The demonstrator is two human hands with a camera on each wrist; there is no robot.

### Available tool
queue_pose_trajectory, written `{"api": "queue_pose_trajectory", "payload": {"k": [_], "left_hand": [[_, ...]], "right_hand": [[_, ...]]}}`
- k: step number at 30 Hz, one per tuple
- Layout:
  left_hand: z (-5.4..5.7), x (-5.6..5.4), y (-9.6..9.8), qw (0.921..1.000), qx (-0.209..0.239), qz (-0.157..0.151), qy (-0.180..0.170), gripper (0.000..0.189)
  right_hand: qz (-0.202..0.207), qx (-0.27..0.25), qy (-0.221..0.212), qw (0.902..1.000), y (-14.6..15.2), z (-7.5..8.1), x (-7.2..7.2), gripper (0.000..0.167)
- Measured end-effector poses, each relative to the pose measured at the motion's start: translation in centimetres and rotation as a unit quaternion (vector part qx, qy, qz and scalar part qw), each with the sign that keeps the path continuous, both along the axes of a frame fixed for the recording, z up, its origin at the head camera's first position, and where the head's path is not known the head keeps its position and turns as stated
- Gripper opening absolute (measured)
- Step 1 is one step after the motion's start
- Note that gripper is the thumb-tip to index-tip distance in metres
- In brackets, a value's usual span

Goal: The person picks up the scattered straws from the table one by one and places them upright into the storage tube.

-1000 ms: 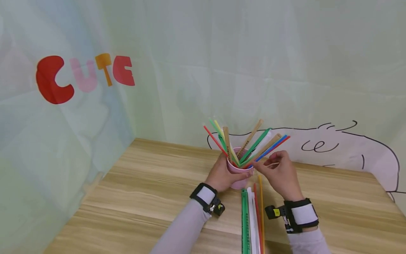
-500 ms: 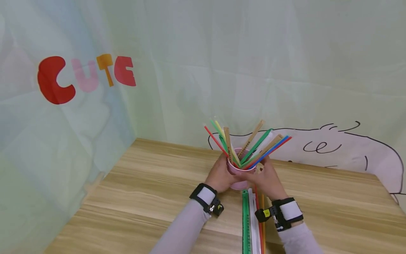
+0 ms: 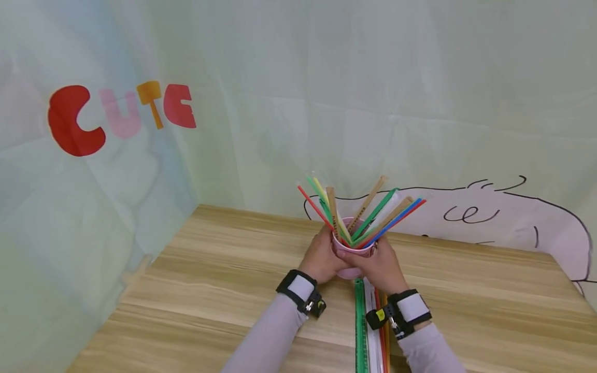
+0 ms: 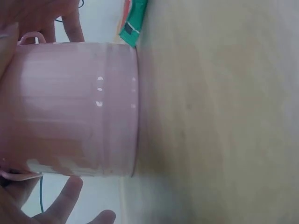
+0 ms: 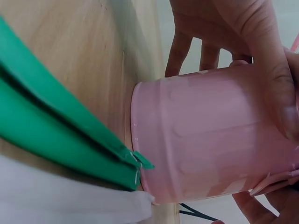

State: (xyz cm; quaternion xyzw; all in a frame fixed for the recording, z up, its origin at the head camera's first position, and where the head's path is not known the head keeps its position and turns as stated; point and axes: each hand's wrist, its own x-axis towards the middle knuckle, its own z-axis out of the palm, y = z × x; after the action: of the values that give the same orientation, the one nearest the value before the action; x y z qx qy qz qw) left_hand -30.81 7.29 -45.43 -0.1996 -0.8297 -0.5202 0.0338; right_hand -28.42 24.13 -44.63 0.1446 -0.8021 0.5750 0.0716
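Observation:
Between both hands a small pink bucket [image 3: 350, 273] with little side loops stands on the table, its base on the wood in both wrist views. My left hand [image 3: 321, 257] grips its left side, thumb across the front. From the right, my right hand [image 3: 384, 265] holds the other side, its thumb [image 5: 280, 93] also laid over the front below the rim. Out of the top fans a bunch of drinking straws [image 3: 373, 215], some in green or brown printed wrappers, others red, blue, yellow and green. Their lower ends are hidden inside.
In front of the bucket lies a row of straws: green-wrapped ones [image 3: 361, 331], white-wrapped ones [image 3: 373, 347], a red and an orange one, partly under the right wrist. The wooden table [image 3: 196, 290] meets a curtain-like wall [image 3: 280, 129] behind.
My right hand has come left and down from beside the straws at the rim, and now grips the bucket's right side. The left hand has kept its hold; the bucket has hardly moved.

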Motion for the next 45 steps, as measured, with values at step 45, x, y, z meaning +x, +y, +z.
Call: {"api": "queue_pose_trajectory", "payload": {"k": [45], "left_hand": [[0.6, 8.8, 0.6, 0.9551, -0.295, -0.023, -0.023, 0.071]], "right_hand": [[0.022, -0.002, 0.000, 0.9998, 0.0, 0.3, 0.2, 0.079]]}}
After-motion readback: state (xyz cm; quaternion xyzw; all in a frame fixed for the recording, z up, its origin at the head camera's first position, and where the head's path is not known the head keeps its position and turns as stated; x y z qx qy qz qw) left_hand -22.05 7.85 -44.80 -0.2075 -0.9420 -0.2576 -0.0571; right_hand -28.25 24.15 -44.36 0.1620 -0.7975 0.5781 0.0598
